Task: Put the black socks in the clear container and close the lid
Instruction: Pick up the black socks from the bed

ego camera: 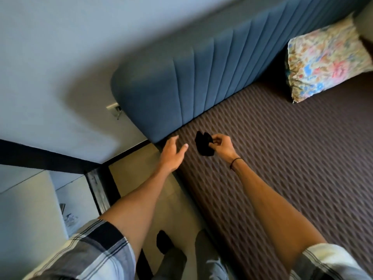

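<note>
My right hand [221,145] pinches a bundle of black socks [203,143] just above the brown patterned bed cover, near the bed's corner by the headboard. The socks hang to the left of the fingers. My left hand [171,153] hovers a little to the left of the socks with its fingers spread and nothing in it. No clear container or lid is in view.
The brown quilted bed cover [292,158] fills the right half. A blue padded headboard [191,77] runs along the far side. A floral pillow [325,63] lies at the upper right. Tan floor [161,199] and a dark frame [96,186] lie to the left.
</note>
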